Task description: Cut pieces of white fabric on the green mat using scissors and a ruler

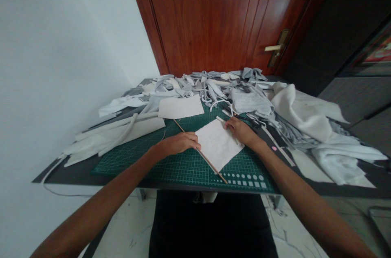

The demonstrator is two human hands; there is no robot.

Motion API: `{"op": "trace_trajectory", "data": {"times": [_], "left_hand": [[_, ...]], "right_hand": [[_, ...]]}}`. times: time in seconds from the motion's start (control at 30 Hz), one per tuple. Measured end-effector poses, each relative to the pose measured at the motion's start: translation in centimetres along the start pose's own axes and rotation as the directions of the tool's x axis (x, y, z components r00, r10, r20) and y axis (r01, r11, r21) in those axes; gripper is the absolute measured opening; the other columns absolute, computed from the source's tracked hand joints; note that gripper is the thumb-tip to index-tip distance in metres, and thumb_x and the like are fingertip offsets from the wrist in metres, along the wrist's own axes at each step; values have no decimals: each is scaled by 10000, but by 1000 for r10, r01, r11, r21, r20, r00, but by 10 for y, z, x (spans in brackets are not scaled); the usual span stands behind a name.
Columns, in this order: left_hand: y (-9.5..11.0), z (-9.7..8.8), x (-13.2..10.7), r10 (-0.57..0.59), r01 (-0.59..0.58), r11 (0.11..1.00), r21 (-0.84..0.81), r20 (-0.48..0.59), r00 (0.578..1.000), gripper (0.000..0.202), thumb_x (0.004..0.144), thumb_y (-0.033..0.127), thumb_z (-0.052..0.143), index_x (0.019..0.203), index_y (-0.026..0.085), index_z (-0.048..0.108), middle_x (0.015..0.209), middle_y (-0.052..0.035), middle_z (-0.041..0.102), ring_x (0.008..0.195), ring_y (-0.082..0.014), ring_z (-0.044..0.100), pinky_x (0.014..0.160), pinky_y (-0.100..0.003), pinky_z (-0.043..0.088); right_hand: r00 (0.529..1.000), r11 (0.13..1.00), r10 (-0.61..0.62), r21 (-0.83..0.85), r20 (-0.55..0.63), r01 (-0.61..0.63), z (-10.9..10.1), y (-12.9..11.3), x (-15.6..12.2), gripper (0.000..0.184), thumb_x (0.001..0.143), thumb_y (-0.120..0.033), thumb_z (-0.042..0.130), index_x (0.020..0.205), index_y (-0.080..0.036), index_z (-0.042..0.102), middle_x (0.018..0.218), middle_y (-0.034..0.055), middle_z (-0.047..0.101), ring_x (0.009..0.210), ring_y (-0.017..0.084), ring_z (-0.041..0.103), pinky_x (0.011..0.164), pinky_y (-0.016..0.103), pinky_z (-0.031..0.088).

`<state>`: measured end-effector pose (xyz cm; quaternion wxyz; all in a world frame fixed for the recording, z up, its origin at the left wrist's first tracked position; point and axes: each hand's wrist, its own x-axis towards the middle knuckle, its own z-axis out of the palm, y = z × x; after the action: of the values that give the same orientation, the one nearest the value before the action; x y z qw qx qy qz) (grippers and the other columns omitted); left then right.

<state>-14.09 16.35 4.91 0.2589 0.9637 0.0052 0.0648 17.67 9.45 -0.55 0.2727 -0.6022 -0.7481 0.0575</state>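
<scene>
White, slightly wrinkled square sheet (216, 145) lies tilted on a green gridded cutting mat (171, 168), with a thin wooden stick (211, 164) running along its lower left edge. The left hand (180, 144) curls closed over the stick, holding it against the mat. The right hand (241, 132), fingers together and nearly flat, presses the sheet's upper corner, just beside a narrow white strip (220, 120). Beyond them lie a pale rectangular piece (181, 106) and a heap of white and grey offcuts (201, 87) on a dark table (70, 172).
</scene>
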Motion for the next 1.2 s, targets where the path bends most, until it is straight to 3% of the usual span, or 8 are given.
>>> {"op": "trace_trajectory", "data": {"times": [0.13,0.33,0.5,0.73,0.83,0.97,1.07,1.2], "left_hand": [[-1,13,-11,-19,23,999,37,-97,995,428,1083,339,365,1033,172,756,948,-115,705,915,-203,607,876,-302,463],[13,24,-19,-57,79,984,162,-134,989,348,1058,187,389,1152,175,724,1081,-109,696,1046,-208,623,1012,-340,475],[28,35,-35,-95,134,973,189,-201,975,300,1055,253,487,1278,201,682,1257,-98,677,1239,-215,581,1167,-408,397],[36,44,-36,-168,225,946,232,-243,955,243,1041,313,540,1170,197,711,1222,-95,676,1219,-223,595,1127,-411,435],[35,44,-36,-146,205,949,239,-246,958,240,1027,326,573,1184,196,700,1236,-95,673,1221,-225,597,1146,-423,415],[28,36,-36,-86,144,958,246,-233,969,255,1007,344,613,1195,194,695,1231,-95,676,1196,-226,604,1124,-406,420],[17,26,-31,9,32,960,280,-144,990,220,997,332,633,1163,209,710,1170,-77,692,1127,-209,623,1048,-354,451],[2,19,-24,113,-85,901,425,-40,993,237,983,319,654,1179,195,705,1078,-81,705,1046,-213,636,962,-329,472]], "right_hand": [[1000,1000,9,-26,8,-9,-1,-1,-1,275,971,-40,478,944,-166,721,979,77,656,846,175,649,876,290,480],[999,995,45,-88,14,-43,-1,-7,-2,275,1003,-77,461,969,-179,714,997,83,642,875,184,649,857,283,476],[998,989,69,-130,-4,-69,0,-12,-4,263,1015,-110,461,988,-183,712,1037,106,604,937,210,630,867,306,481],[993,962,-111,-247,41,118,-15,-30,-7,261,1006,-124,492,1086,-199,729,1124,135,609,1035,270,575,941,400,460],[962,948,-251,-175,110,267,-22,-49,-15,232,1003,-171,535,1096,-216,743,1129,125,649,1072,275,576,986,430,432],[842,869,-495,142,212,475,-12,-80,-27,218,1028,-257,541,1110,-215,738,1071,91,704,1046,217,623,974,368,462],[803,813,-550,368,229,451,-1,-94,-31,231,1045,-272,524,1110,-190,730,1011,77,712,927,176,650,863,297,499],[823,794,-532,456,199,403,2,-93,-30,147,1004,-264,612,1042,-177,724,983,69,707,922,178,651,865,295,491]]}}
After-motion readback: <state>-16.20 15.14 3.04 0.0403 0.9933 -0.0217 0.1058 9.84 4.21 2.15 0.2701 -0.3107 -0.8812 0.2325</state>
